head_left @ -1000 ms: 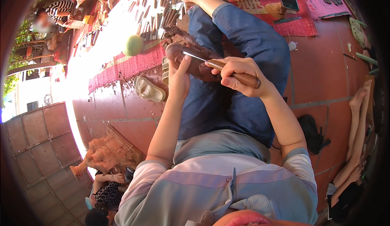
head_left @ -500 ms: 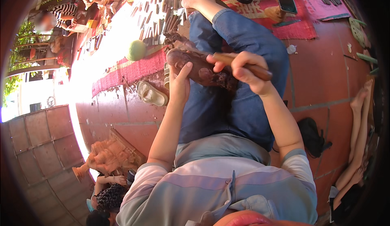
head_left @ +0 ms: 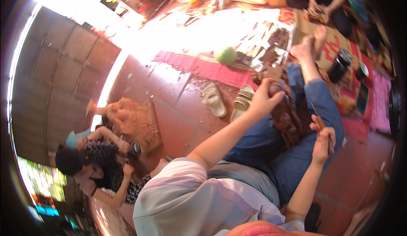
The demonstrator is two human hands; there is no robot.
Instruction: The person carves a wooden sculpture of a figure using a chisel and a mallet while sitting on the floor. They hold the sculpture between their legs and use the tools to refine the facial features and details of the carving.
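Note:
A dark reddish-brown wood carving (head_left: 285, 116) with rounded forms rests across my legs in blue jeans. My left hand (head_left: 270, 95) is closed round its far, rounded end, thumb on top. To the right of the carving, my right hand (head_left: 323, 140) holds a carving chisel (head_left: 331, 147) by its wooden handle. The chisel's thin metal blade (head_left: 314, 109) points away from me and stands apart from the wood. Fine detail on the carving is blurred.
Several carving tools (head_left: 271, 40) lie on a bright sheet ahead, near a green ball (head_left: 225, 55). Tan sandals (head_left: 214, 100) stand left of my knees. A co-worker (head_left: 106, 159) sits at left by an orange-brown carving (head_left: 131, 119). A black tumbler (head_left: 340, 66) and phone (head_left: 362, 98) are at right.
My view has swung left, so the scene sits further right and the co-worker shows more fully. The chisel, formerly across the carving, is now off to its right in my right hand.

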